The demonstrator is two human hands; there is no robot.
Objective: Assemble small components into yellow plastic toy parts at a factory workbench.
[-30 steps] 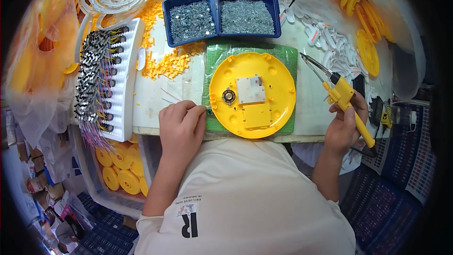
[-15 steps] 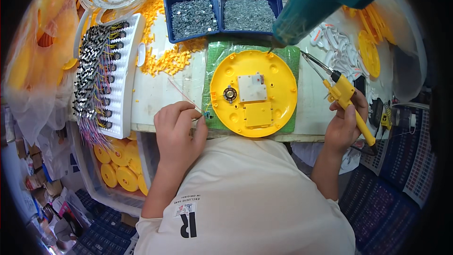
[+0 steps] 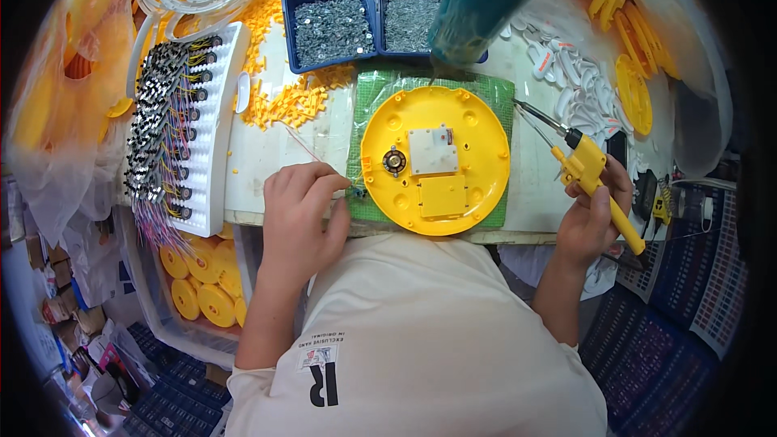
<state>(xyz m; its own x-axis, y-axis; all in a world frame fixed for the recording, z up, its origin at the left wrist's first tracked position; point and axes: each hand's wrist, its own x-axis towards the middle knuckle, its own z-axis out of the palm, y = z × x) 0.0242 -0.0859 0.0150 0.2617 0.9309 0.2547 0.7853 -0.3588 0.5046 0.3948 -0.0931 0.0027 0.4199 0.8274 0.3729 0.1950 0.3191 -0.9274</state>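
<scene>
My right hand (image 3: pixel 595 214) grips the handle of a yellow soldering gun (image 3: pixel 584 163), its metal tip and thin feed tube pointing up and left beside the green mat (image 3: pixel 500 97). At the mat's left edge, the fingers of my left hand (image 3: pixel 303 206) are pinched on a thin reddish wire (image 3: pixel 299 142) that trails away up and left. A tiny dark part (image 3: pixel 356 188) shows by those fingertips. Between my hands, a round yellow plastic shell (image 3: pixel 380 202) lies on the mat. It carries a white box (image 3: pixel 433 151), a small round speaker (image 3: pixel 394 161) and a yellow rectangular cover (image 3: pixel 443 196).
A teal power screwdriver (image 3: pixel 477 12) hangs over the shell's far edge. Behind stand two blue bins (image 3: pixel 368 0) of small metal screws. To the left are a white foam tray (image 3: pixel 222 129) of wired parts and loose yellow pieces (image 3: pixel 291 105); white curved pieces (image 3: pixel 566 73) lie right.
My left hand has shifted slightly up and left, and the wire has moved with it. The hanging screwdriver has swung left. The soldering gun and shell have barely moved.
</scene>
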